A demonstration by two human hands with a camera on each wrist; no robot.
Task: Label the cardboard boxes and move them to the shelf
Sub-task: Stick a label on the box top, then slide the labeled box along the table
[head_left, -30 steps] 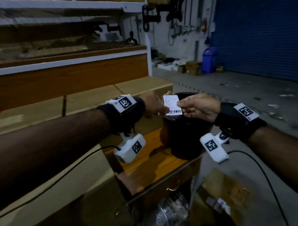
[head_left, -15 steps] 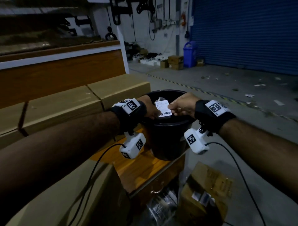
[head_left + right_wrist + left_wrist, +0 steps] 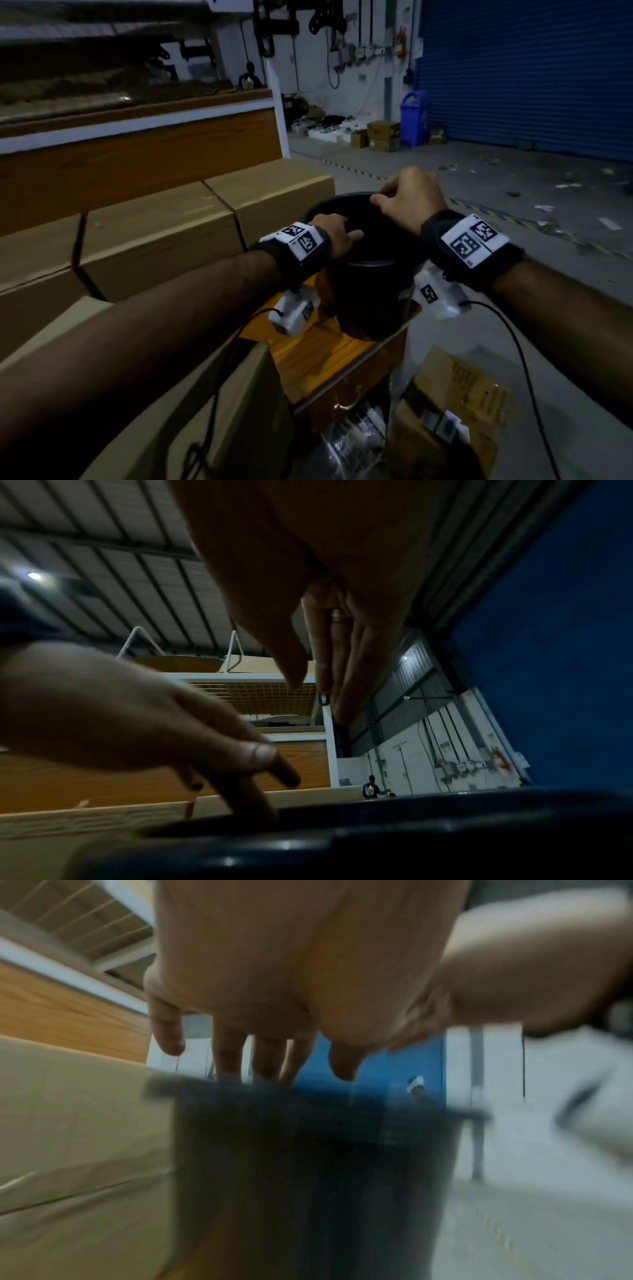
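Both your hands hover over a round black plastic bucket (image 3: 370, 294) that stands on an orange-brown wooden counter (image 3: 329, 359).

Your left hand (image 3: 337, 233) sits at the bucket's near-left rim, fingers (image 3: 227, 1053) extended and loose, pointing down into the opening; from the left wrist view they hold nothing, though that picture is blurred.

Your right hand (image 3: 409, 197) is above the far rim, its fingers (image 3: 356, 674) lightly bent and close together. From the right wrist view no object shows between them, but the light is too dim to be sure.

Each wrist wears a dark band carrying a white tag (image 3: 474, 243) printed with black square code patterns; no readable words appear on them.

The plain tan cardboard boxes (image 3: 164, 233) lie in a row to your left, just beside the bucket, in front of a wood-panelled shelf (image 3: 137, 161) with a white edge. Their visible faces carry no label.

Below the counter on the floor sits a smaller brown carton (image 3: 455, 404) with faint dark printing too blurred to read and small white stickers.

Far off, a blue bin (image 3: 413, 118) stands by a blue roller shutter (image 3: 531, 68).
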